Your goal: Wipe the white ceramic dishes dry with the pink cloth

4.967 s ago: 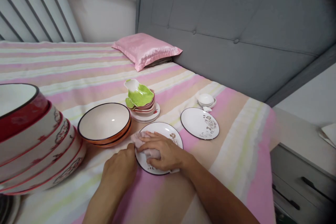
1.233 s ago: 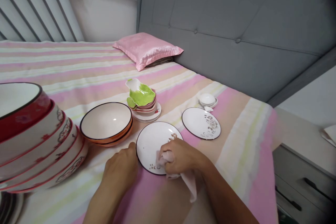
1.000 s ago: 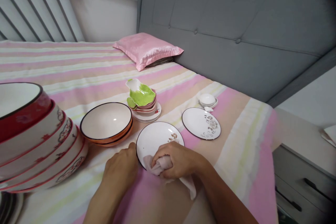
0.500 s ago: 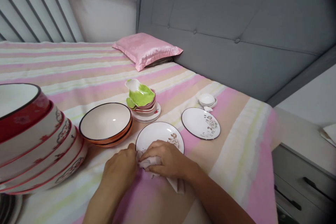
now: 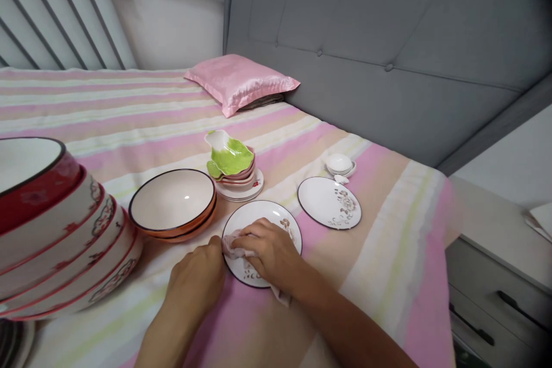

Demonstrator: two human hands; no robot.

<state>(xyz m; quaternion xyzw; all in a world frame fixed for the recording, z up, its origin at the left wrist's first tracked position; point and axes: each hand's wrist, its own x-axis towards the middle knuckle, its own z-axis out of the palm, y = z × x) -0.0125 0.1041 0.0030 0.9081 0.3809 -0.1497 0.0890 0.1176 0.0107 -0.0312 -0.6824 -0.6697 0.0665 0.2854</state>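
A white plate [image 5: 269, 210] with a dark rim and brown floral print lies on the striped bedspread in front of me. My left hand [image 5: 199, 267] is closed at the plate's left rim, gripping its edge; the fingertips are partly hidden. Over the plate, my right hand [image 5: 276, 253] is closed on a pale pink cloth [image 5: 235, 248], pressing it against the surface. One end of the cloth trails past the plate's near edge. To the left of the plate stand nested orange bowls [image 5: 172, 201] with cream insides.
At the left rises a tall stack of red and white bowls [image 5: 56, 241]. Green leaf-shaped dishes [image 5: 233, 155] sit on small plates behind. Another floral plate [image 5: 323, 201] and small white dishes [image 5: 338, 163] lie to the right. Beyond are a pink pillow [image 5: 241, 80] and grey headboard [image 5: 366, 40].
My right hand has moved up and slightly right across the plate with the cloth, uncovering print near the lower rim. My left hand stays at the plate's edge.
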